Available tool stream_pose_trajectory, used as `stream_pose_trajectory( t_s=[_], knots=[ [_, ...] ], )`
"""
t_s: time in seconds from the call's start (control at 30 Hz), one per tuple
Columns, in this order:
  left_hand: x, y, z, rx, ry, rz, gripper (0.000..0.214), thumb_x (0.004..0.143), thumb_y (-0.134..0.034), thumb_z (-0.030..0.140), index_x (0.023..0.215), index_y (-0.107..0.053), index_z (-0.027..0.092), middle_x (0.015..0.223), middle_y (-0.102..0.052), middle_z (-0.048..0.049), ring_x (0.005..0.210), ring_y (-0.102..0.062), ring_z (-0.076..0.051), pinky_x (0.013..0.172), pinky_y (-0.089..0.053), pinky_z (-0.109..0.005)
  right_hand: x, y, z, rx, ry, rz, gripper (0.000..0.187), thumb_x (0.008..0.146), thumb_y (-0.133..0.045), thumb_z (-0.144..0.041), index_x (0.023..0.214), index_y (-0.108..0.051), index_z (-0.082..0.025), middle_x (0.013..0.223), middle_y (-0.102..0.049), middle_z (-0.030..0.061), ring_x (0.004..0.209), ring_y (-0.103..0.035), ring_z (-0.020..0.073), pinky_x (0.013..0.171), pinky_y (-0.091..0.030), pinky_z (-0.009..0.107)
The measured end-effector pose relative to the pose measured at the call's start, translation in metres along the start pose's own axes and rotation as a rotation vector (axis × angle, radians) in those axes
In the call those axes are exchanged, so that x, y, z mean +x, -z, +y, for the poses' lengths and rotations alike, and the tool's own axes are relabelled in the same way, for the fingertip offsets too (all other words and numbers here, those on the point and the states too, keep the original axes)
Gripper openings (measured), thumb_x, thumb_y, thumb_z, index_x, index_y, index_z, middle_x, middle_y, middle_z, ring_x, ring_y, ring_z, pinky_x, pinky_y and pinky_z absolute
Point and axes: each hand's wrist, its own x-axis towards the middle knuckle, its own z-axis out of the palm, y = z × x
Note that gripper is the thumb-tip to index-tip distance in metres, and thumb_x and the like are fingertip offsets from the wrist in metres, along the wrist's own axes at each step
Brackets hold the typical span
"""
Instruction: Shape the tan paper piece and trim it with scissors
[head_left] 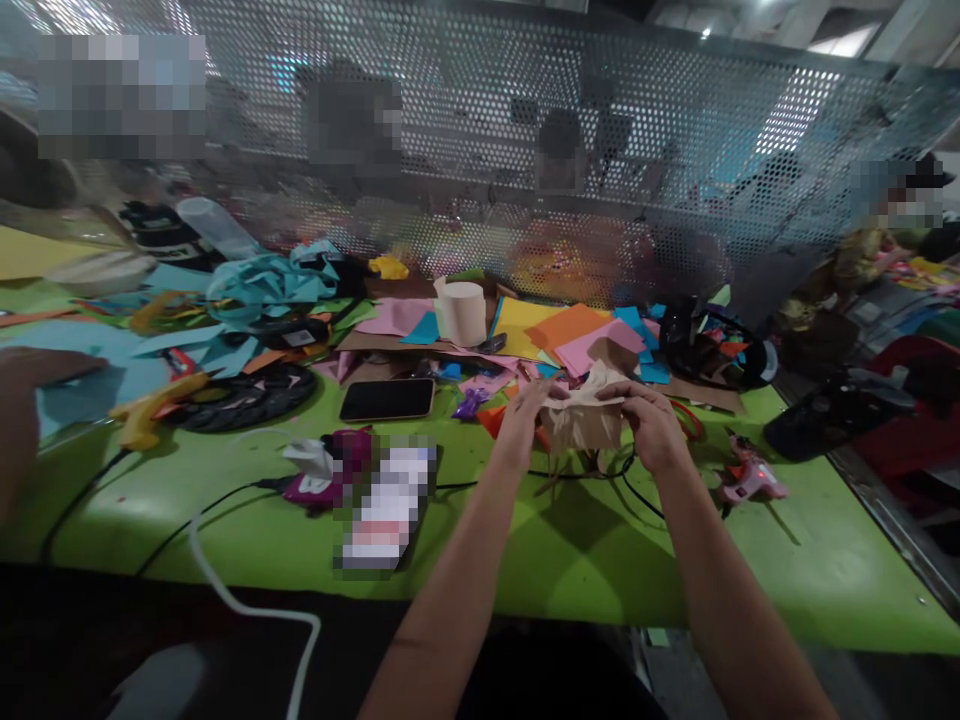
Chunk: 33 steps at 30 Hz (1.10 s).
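Observation:
My left hand (527,412) and my right hand (651,418) pinch a crumpled beige sheet (586,422) at opposite sides, above the green tabletop. Its upper part is gathered, and thin strips hang from its lower left. I cannot tell whether it is paper or cloth. Fingertips of both hands lie along its top edge, and the thumbs are mostly hidden. To the right of my right hand lies a pink glue gun (754,480) with a small red light. Orange paper (493,420) shows just left of my left hand.
A roll of white paper (462,312), coloured sheets (577,330) and a black phone (387,400) lie behind. Leftward are a lit phone (390,510), yellow glue gun (155,408) and another person's hand (30,390). Cables cross the table. A dark tumbler (817,415) lies right, and perforated metal (480,130) stands behind.

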Motion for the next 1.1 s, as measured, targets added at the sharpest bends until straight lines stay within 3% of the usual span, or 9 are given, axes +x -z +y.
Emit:
stream_pose_trajectory(
  t_s=[0.13,0.2,0.3,0.4,0.63,0.77,0.93,1.1],
  knots=[
    [-0.0002,-0.0022,-0.0031,0.155,-0.129,0.016,0.017,0.067,-0.073,0.024,0.08,-0.063,0.017,0.08,-0.064,0.0005,0.077,-0.058,-0.013,0.073,-0.045,-0.023,0.0007,0.0002,-0.0009,0.097,0.004,-0.049,0.032,0.079,-0.055,-0.039,0.102,-0.072,-0.023,0.107,-0.071,0.0043,0.096,-0.063,0.0237,0.073,-0.048,0.031],
    [0.0006,-0.002,-0.0056,0.173,-0.166,-0.008,0.021,0.068,-0.071,0.02,0.088,-0.063,0.017,0.087,-0.065,-0.001,0.083,-0.059,-0.014,0.078,-0.046,-0.025,0.0013,-0.0017,0.0001,0.091,-0.029,-0.057,0.037,0.076,-0.066,-0.044,0.106,-0.07,-0.024,0.105,-0.071,0.004,0.092,-0.064,0.0223,0.073,-0.049,0.03],
    [0.0015,-0.0017,-0.0074,0.166,-0.188,-0.05,0.036,0.069,-0.07,0.016,0.104,-0.062,0.018,0.094,-0.066,-0.0028,0.087,-0.06,-0.016,0.081,-0.047,-0.027,0.0027,-0.0036,0.0049,0.041,-0.086,-0.062,0.037,0.063,-0.08,-0.037,0.096,-0.07,-0.022,0.092,-0.072,0.0027,0.081,-0.065,0.0194,0.072,-0.049,0.03],
    [0.0016,-0.0026,-0.0064,0.118,-0.148,-0.087,0.045,0.069,-0.071,0.016,0.113,-0.06,0.02,0.093,-0.066,-0.0018,0.083,-0.06,-0.015,0.079,-0.048,-0.027,0.0034,-0.0037,0.0087,0.037,-0.094,-0.015,0.027,0.058,-0.081,-0.031,0.081,-0.07,-0.021,0.079,-0.071,0.0011,0.072,-0.062,0.017,0.069,-0.048,0.029],
    [0.0011,-0.0039,-0.0027,0.136,-0.073,-0.036,0.014,0.069,-0.062,0.016,0.083,-0.065,0.018,0.081,-0.066,-0.0008,0.08,-0.058,-0.014,0.077,-0.045,-0.025,0.0017,-0.0038,0.0042,0.087,-0.033,0.016,0.014,0.06,-0.075,-0.023,0.074,-0.073,-0.023,0.077,-0.07,-0.0003,0.073,-0.059,0.0153,0.068,-0.044,0.027],
    [0.0006,-0.0032,-0.0031,0.115,-0.098,-0.038,0.015,0.071,-0.056,0.016,0.082,-0.067,0.019,0.085,-0.067,-0.0009,0.083,-0.058,-0.014,0.079,-0.044,-0.024,0.0031,-0.0038,0.0041,0.051,-0.008,0.045,0.011,0.06,-0.072,-0.022,0.07,-0.072,-0.023,0.073,-0.068,-0.0007,0.07,-0.057,0.0151,0.066,-0.042,0.027],
    [-0.0016,-0.0015,-0.0007,0.064,-0.035,-0.024,0.014,0.07,-0.054,0.018,0.075,-0.067,0.019,0.081,-0.065,-0.0003,0.08,-0.057,-0.014,0.075,-0.044,-0.024,0.0037,-0.0026,0.0055,-0.007,0.031,0.061,0.009,0.061,-0.068,-0.022,0.07,-0.072,-0.023,0.073,-0.068,-0.0004,0.073,-0.057,0.0164,0.068,-0.042,0.028],
    [-0.0021,-0.0021,0.0008,0.076,-0.043,-0.034,0.013,0.074,-0.061,0.029,0.075,-0.066,0.017,0.078,-0.064,-0.0012,0.076,-0.057,-0.015,0.073,-0.045,-0.025,0.0018,0.001,0.0044,0.042,0.006,-0.021,0.015,0.067,-0.065,-0.025,0.079,-0.074,-0.022,0.081,-0.07,0.0016,0.076,-0.059,0.0176,0.069,-0.043,0.028]
  ],
)
